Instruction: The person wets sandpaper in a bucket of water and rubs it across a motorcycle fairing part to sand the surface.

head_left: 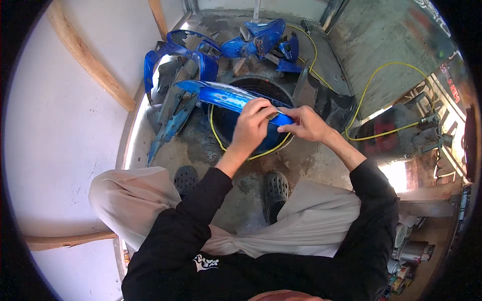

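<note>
Black sweater with a white print fills the lower edge, and its sleeves lead up to 2 bare hands at a long blue panel. That panel is held above a dark round tub, slanting from the upper left down to the right, with pale streaks along its surface. The right hand grasps its right end, thumb underneath and fingers on top. The left hand is laid across it just beside, fingers bent against the surface; a small dull yellowish piece shows at the fingertips, and I cannot tell whether this hand grips the panel or only presses on it.

Beneath, a yellow strand curves along the near side of the tub. On the concrete floor, left of the tub, lies a long worn grey-blue part, near a blue frame-like cover. Beyond the tub are more blue pieces, and to its right a black curved part. A yellow hose loops at the right by a dark tank. Light trousers and 2 dark perforated clogs show on the near side.
</note>
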The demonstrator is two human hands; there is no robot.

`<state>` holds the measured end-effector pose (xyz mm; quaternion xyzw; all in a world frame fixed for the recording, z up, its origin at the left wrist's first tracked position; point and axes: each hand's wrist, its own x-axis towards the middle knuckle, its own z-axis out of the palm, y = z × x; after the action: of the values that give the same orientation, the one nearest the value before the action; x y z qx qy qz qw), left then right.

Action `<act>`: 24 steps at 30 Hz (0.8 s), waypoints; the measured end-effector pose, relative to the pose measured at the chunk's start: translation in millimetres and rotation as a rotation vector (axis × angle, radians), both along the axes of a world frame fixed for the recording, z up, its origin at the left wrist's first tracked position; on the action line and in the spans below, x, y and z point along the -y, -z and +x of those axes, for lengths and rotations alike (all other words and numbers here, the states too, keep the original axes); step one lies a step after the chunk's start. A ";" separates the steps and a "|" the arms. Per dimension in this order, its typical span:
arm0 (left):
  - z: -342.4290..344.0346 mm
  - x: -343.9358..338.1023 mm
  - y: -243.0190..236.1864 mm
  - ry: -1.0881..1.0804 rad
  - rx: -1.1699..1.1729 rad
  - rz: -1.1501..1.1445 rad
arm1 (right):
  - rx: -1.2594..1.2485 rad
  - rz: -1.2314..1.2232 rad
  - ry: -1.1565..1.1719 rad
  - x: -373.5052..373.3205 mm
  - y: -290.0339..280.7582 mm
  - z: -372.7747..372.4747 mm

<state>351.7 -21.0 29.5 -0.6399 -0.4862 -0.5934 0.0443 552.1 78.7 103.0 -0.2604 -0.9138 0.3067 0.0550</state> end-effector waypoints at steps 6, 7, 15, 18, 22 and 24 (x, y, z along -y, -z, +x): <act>-87.5 2.9 23.9 -0.365 0.087 -0.017 | -0.044 -0.047 0.020 5.6 -3.2 -12.7; -77.8 1.2 26.8 -0.358 0.052 -0.009 | -0.075 -0.060 0.023 1.1 5.2 -8.0; -31.7 6.1 13.7 -0.154 -0.014 0.019 | -0.035 -0.071 0.062 2.1 -5.6 -5.6; -74.1 2.6 21.8 -0.317 0.051 -0.008 | -0.004 -0.072 0.039 7.8 -8.1 -12.0; -7.2 7.8 15.4 -0.128 0.021 -0.022 | -0.044 -0.045 0.016 -1.3 6.1 -0.7; 10.0 11.9 8.3 -0.018 0.016 -0.021 | 0.004 0.003 0.015 -3.7 3.1 1.5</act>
<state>361.7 -32.8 21.2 -0.6313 -0.4984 -0.5928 0.0392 553.6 82.4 99.9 -0.2678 -0.9124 0.3044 0.0558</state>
